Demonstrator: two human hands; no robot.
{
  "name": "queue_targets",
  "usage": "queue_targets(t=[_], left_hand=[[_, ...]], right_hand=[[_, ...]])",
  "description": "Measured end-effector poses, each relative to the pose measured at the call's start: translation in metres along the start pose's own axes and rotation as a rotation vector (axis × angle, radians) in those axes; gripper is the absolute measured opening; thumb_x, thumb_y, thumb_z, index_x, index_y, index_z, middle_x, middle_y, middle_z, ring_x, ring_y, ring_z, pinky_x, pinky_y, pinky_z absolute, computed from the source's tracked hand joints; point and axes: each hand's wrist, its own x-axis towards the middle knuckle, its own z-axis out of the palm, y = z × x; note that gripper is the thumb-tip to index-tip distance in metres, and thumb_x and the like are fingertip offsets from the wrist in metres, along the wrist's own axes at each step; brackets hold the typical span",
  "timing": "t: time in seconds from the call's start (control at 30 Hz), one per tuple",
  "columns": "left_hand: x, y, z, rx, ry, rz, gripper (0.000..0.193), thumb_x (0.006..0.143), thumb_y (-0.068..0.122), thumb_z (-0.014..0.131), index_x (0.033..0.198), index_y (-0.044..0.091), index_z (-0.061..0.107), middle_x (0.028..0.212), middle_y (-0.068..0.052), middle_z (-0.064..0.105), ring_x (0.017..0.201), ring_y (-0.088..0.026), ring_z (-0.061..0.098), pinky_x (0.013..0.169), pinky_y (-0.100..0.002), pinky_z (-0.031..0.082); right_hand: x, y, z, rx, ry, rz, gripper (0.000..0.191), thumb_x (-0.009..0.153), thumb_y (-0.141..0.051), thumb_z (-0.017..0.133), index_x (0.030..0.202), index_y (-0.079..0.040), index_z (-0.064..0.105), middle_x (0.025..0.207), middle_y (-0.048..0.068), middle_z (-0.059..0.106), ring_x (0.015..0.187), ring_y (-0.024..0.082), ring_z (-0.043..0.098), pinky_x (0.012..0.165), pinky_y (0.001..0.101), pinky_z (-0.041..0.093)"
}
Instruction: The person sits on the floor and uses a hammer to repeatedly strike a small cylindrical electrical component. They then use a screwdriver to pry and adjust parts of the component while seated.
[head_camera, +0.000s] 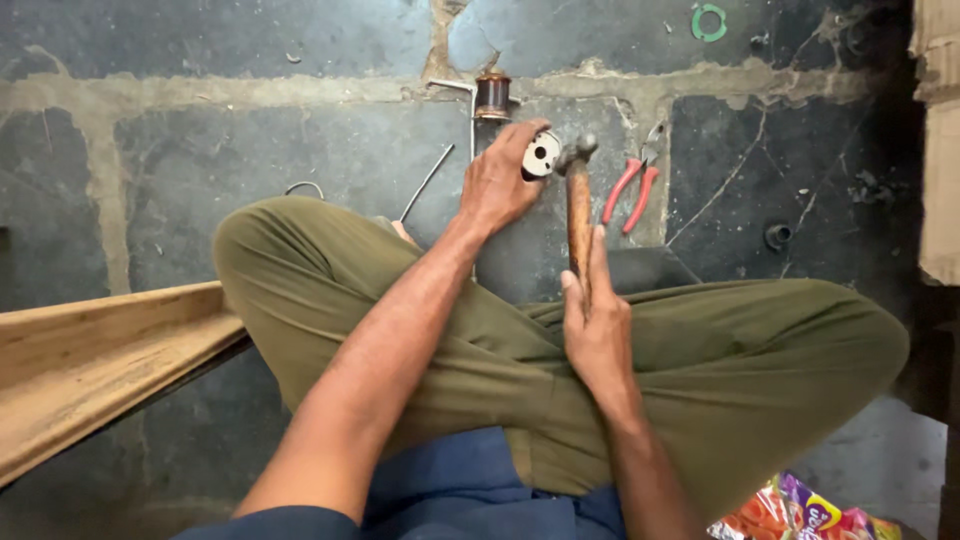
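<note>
Partly hidden under the left hand (497, 185) is a small round white part (542, 153) with dark holes in its face; the fingers close around its near side, so only the right half of the disc shows, and what lies beneath it cannot be made out. It sits on the floor just beyond the crossed legs in olive trousers (740, 370), with the metal head of the hammer (577, 185) touching or almost touching its right edge. The right hand (596, 318) wraps the lower part of the wooden hammer handle, index finger laid along the shaft, and covers the handle's end. Pliers with red grips (630, 192) lie just right of the hammer head, jaws pointing away. A spool of copper-coloured wire (492, 95) stands beyond the left hand, beside a thin bent metal rod (470, 112); another thin rod (427, 182) lies slanted at the left, its lower end hidden by the knee. A green ring (708, 22) lies far off near the top edge. The floor (250, 150) is dark stone slabs with pale, cracked mortar joints. A wooden plank (90, 365) enters from the left and is cut off by the frame; a colourful wrapper (805, 512) is cut off at the bottom right, and a pale cardboard edge (940, 140) at the right.
</note>
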Motion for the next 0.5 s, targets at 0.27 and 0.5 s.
queue_targets(t=[0.27, 0.5], left_hand=[[-0.003, -0.007, 0.004, 0.042, -0.024, -0.054, 0.068, 0.071, 0.018, 0.089, 0.131, 0.019, 0.056, 0.122, -0.011, 0.063, 0.103, -0.042, 0.067, 0.082, -0.052, 0.055], [0.003, 0.0, 0.004, 0.044, -0.007, -0.057, 0.069, 0.071, 0.02, 0.093, 0.127, 0.017, 0.053, 0.12, -0.012, 0.062, 0.102, -0.044, 0.067, 0.078, -0.054, 0.055]], right_hand=[[-0.009, -0.001, -0.007, 0.058, 0.126, 0.162, 0.066, 0.106, -0.019, 0.056, 0.164, -0.011, 0.027, 0.106, 0.028, 0.069, 0.069, 0.032, 0.068, 0.066, 0.0409, 0.054], [0.005, 0.004, 0.003, -0.047, -0.048, 0.078, 0.065, 0.107, -0.02, 0.061, 0.165, -0.015, 0.032, 0.085, 0.023, 0.068, 0.067, 0.032, 0.068, 0.063, 0.0424, 0.053]])
